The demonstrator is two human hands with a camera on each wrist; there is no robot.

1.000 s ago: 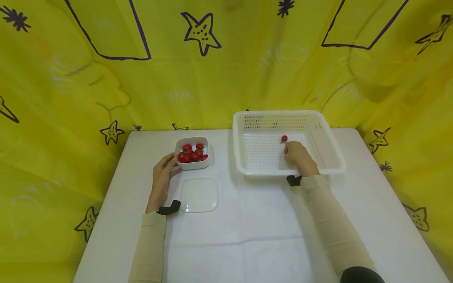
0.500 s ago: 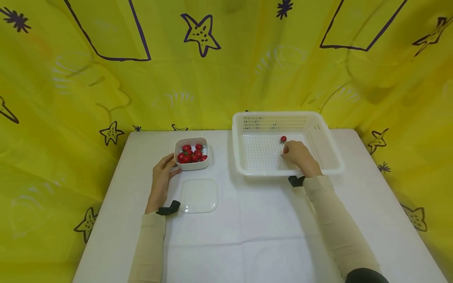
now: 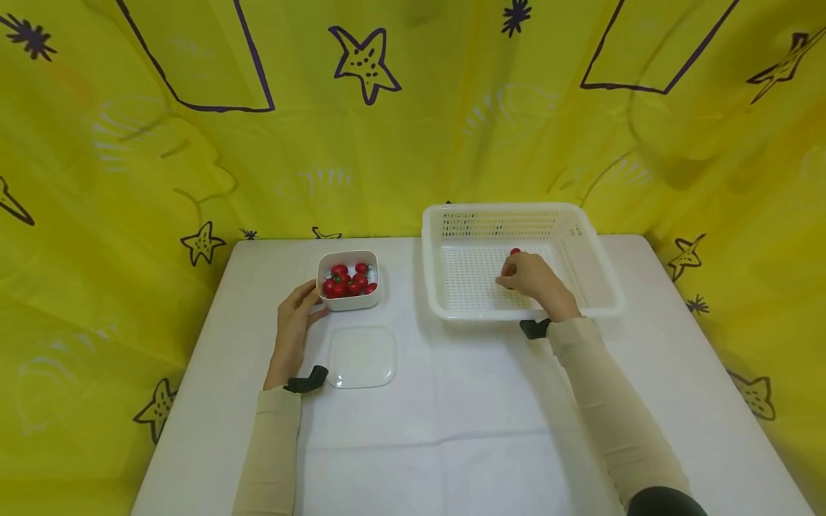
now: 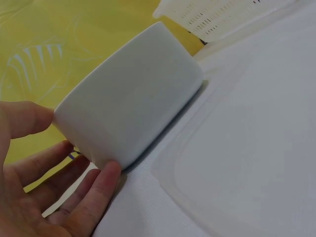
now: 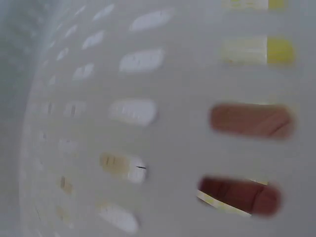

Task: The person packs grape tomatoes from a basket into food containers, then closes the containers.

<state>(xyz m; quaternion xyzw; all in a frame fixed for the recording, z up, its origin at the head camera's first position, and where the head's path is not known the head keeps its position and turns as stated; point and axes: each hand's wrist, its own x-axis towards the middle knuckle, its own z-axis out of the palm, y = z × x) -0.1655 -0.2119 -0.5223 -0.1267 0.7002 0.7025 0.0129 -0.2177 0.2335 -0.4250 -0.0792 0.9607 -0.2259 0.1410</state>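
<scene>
In the head view my left hand (image 3: 295, 322) holds a small white square container (image 3: 348, 302) by its left front corner. Several cherry tomatoes (image 3: 338, 288) lie inside it. The left wrist view has fingertips (image 4: 106, 177) against the lower side of the container (image 4: 131, 94) and another digit at its rim. My right hand (image 3: 532, 278) is inside a white plastic basket (image 3: 445, 312), thumb and fingertips brought together; I cannot tell whether they hold anything. A single cherry tomato (image 3: 515, 251) shows just past its knuckles, mostly hidden. Through the basket's slots, the right wrist view shows parts of fingers (image 5: 252, 121).
A translucent square lid (image 3: 363, 358) lies flat in front of the container. All stand on a white-covered table (image 3: 387, 473). A yellow patterned curtain (image 3: 426, 143) hangs behind and at both sides. The basket's raised walls surround my right hand.
My right hand has shifted slightly left and farther into the basket, now covering most of the single cherry tomato. My left hand stays at the container.
</scene>
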